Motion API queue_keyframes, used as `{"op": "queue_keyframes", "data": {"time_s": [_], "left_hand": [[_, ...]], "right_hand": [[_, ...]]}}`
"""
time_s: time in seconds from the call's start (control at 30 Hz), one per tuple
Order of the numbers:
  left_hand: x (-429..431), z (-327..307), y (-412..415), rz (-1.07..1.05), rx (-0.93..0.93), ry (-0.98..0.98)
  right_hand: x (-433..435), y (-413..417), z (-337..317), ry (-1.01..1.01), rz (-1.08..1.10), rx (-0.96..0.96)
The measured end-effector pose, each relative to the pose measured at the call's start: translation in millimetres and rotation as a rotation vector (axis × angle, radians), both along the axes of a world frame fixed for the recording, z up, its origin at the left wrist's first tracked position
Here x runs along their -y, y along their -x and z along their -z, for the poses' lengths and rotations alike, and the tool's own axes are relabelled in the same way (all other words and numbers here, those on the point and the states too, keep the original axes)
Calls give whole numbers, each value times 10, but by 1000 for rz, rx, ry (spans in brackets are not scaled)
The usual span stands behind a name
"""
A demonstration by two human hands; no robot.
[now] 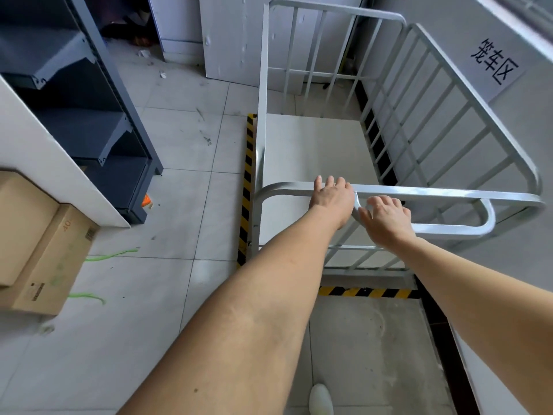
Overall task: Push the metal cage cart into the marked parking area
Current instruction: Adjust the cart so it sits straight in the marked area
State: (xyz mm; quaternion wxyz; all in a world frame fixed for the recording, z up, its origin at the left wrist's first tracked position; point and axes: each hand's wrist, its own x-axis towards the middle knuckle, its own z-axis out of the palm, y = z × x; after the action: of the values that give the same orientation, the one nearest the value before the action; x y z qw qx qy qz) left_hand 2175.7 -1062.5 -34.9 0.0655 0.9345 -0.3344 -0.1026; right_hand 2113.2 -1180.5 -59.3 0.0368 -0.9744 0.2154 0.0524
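Observation:
The metal cage cart (443,121), silver with barred sides and a white floor panel, stands against the right wall. Black-and-yellow striped tape (247,187) runs along its left side and a second strip (368,292) lies just behind its near edge; the cart sits inside these lines. My left hand (330,199) rests over the top rail of the near side, fingers draped on the bar. My right hand (386,220) is beside it, fingers spread and touching the same rail near a vertical bar.
A dark metal shelf unit (89,94) stands at left behind a white panel. Cardboard boxes (39,256) are stacked at the lower left. A wall sign with black characters (493,59) is at the right. White cabinets (227,34) stand beyond the cart. My shoe (320,399) shows on the tiled floor.

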Motion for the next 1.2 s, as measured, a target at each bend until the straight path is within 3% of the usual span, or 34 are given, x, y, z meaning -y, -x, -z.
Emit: {"op": "queue_keyframes", "data": {"time_s": [0.33, 0.57, 0.9, 1.2], "left_hand": [[-149, -372, 399, 73, 8, -3], [-284, -342, 255, 152, -110, 9], [-315, -663, 162, -81, -241, 165], [-73, -738, 479, -175, -211, 113]], "right_hand": [[-228, 219, -353, 13, 38, -13], [-188, 308, -398, -47, 104, 2], [64, 322, -474, -170, 45, 90], [768, 535, -599, -200, -21, 153]]}}
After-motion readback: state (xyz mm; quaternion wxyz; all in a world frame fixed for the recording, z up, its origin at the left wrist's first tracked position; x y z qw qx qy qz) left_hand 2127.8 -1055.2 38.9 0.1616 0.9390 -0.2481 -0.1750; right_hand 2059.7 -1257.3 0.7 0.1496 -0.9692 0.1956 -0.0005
